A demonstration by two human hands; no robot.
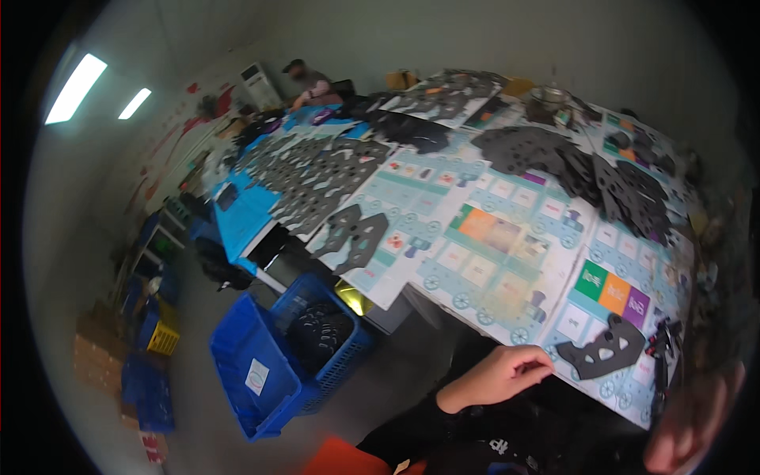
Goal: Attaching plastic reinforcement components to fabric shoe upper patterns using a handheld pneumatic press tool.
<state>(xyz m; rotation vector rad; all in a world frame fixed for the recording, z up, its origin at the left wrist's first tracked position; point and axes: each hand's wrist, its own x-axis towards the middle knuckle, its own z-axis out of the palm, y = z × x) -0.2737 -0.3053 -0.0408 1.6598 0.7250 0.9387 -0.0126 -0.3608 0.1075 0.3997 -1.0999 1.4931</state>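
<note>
My left hand [497,378] is at the table's near edge, its fingers curled together, and nothing shows in them. Just to the right of it a dark grey, flat piece shaped like a mask [592,360], with cut-out holes, lies on the printed table cover [443,273]. At the lower right rim my right hand [687,431] is blurred, so its fingers and anything in them cannot be made out. Farther back on the table a fanned heap of similar dark grey pieces [538,150] lies, and two more pieces [360,240] rest by the left edge.
On the floor to the left stand a blue crate [324,380] holding dark pieces and a tilted blue bin [249,356]. Rows of grey pieces [313,178] cover the table's far left part. A person [309,83] sits at the far end. Small dark tools [661,356] lie at the right edge.
</note>
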